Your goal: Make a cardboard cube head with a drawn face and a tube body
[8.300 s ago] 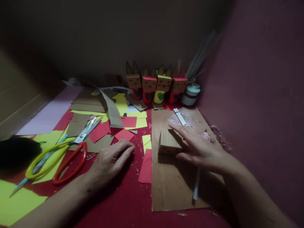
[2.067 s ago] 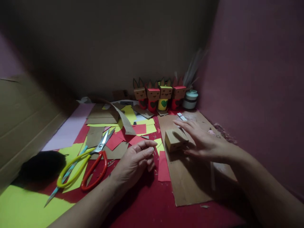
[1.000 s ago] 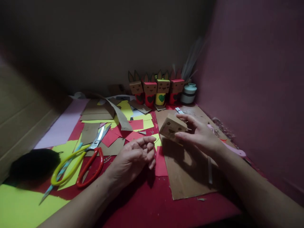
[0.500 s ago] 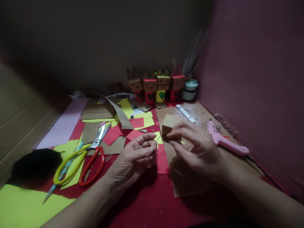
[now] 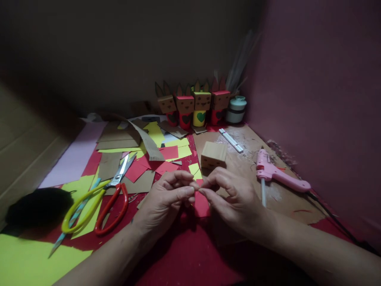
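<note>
My left hand [image 5: 171, 194] and my right hand [image 5: 235, 198] meet fingertip to fingertip over the red tabletop. Thumb and forefinger of each are pinched together; whatever is between them is too small to make out. Just beyond my right hand stands a small cardboard box head [image 5: 213, 154] with a drawn face, its lower edge partly covered by my fingers. Beneath the fingertips lies a strip of red paper [image 5: 202, 205], with a yellow paper scrap [image 5: 195, 171] behind it.
Large scissors [image 5: 114, 186] with yellow and red handles lie open at left, over a striped pencil, near a black fuzzy bundle [image 5: 38, 208]. A pink glue gun [image 5: 275, 174] rests at right, beside white markers [image 5: 231, 140]. Several cardboard figures [image 5: 202, 101] stand at the back near a pale jar [image 5: 236, 110].
My right hand has come away from the cardboard box head, moving left and nearer, and its fingertips now meet those of my left hand. The view has shifted slightly.
</note>
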The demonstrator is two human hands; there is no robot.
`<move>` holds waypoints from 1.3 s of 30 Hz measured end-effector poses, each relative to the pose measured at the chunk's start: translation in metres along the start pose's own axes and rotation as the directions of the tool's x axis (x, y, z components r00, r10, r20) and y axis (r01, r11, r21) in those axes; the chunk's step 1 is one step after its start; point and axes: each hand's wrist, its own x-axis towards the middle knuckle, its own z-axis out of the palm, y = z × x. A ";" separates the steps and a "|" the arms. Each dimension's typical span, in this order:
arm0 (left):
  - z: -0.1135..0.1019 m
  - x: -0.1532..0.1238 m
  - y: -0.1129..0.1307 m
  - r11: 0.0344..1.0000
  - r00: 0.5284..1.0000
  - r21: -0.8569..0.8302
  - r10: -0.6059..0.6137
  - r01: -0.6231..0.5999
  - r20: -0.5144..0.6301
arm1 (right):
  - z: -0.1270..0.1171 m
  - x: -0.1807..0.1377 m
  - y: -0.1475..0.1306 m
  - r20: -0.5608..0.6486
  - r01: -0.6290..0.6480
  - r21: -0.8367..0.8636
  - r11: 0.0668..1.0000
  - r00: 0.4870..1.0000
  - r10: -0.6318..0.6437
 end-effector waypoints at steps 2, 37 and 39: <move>0.001 -0.001 0.001 1.000 1.000 0.012 0.009 -0.009 -0.001 | -0.001 0.000 0.000 0.001 0.000 -0.012 1.000 1.000 0.000; -0.003 0.008 0.003 0.999 1.000 0.039 -0.008 0.009 -0.020 | 0.029 -0.025 -0.027 0.231 0.481 -0.010 0.877 0.854 -0.466; -0.002 0.007 0.003 0.998 1.000 0.068 0.002 0.001 -0.030 | 0.030 -0.026 -0.028 0.217 0.499 -0.031 0.866 0.849 -0.482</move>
